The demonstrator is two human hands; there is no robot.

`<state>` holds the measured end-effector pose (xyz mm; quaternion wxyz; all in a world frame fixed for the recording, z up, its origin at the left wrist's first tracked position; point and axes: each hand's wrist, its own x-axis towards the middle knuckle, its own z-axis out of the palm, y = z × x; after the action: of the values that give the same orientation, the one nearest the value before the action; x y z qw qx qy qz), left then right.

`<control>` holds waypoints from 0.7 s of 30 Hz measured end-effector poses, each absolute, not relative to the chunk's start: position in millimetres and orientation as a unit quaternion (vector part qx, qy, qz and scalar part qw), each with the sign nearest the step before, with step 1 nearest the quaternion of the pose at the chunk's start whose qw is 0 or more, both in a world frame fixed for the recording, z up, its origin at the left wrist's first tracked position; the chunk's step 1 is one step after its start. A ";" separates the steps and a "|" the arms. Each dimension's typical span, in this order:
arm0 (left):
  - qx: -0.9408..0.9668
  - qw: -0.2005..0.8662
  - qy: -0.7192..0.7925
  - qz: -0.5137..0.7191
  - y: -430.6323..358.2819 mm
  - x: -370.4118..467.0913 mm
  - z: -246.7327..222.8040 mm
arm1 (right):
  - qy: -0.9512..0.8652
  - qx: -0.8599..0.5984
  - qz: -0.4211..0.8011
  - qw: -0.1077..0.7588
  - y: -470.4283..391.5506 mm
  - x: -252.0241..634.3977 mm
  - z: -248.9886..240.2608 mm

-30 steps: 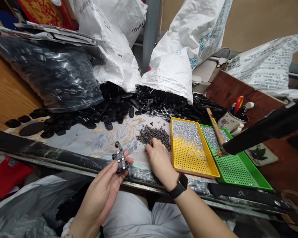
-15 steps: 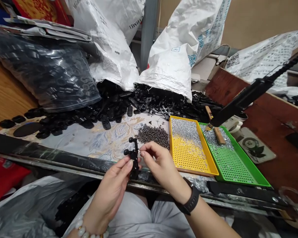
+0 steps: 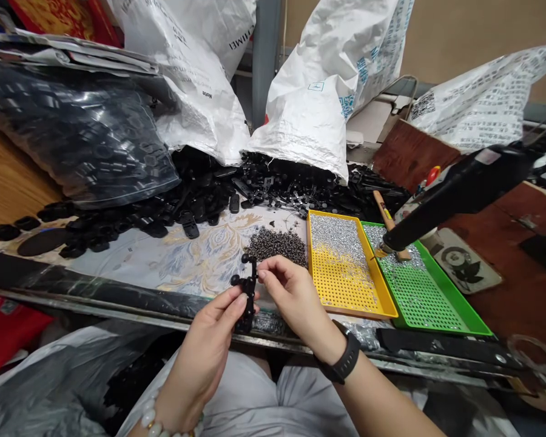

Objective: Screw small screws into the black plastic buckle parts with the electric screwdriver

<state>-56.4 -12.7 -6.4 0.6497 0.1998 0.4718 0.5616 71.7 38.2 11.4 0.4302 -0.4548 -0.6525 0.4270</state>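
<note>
My left hand (image 3: 217, 331) pinches a black plastic part (image 3: 248, 297) with round knobs on its left side, holding it roughly upright over the table's front edge. Close against the upper right of that part is my right hand (image 3: 291, 297), with thumb and forefinger pressed together. Whatever sits between those fingertips is too small to make out. Just behind the hands lies a pile of small dark screws (image 3: 277, 246) on the patterned tabletop.
A yellow tray (image 3: 352, 309) and a green tray (image 3: 441, 325) of small silvery pieces stand at right. A black power screwdriver (image 3: 446, 206) hangs above the green tray, near a wooden-handled tool (image 3: 384, 209). Black parts (image 3: 200, 188) spill from white sacks (image 3: 300, 115) behind.
The screwdriver has swung, its body now lower and nearer. My hands and the black part stay almost in place, with the right fingertips still close to it. The view has shifted slightly.
</note>
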 end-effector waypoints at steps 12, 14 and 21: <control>0.184 0.638 0.456 0.593 -10.7 -53.4 4.1 | -0.538 -0.429 0.502 0.524 22.4 55.0 6.3; 0.181 0.636 0.465 0.588 -8.9 -54.8 6.7 | -0.560 -0.440 0.458 0.532 26.9 59.3 9.7; 0.137 0.596 0.486 0.625 -3.7 -77.7 7.8 | -0.750 -0.524 0.175 0.364 39.6 75.8 -5.4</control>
<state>-77.7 -3.7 7.8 0.5959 0.1372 0.4857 0.6247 75.8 39.6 -5.4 0.3639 -0.5240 -0.7500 0.1750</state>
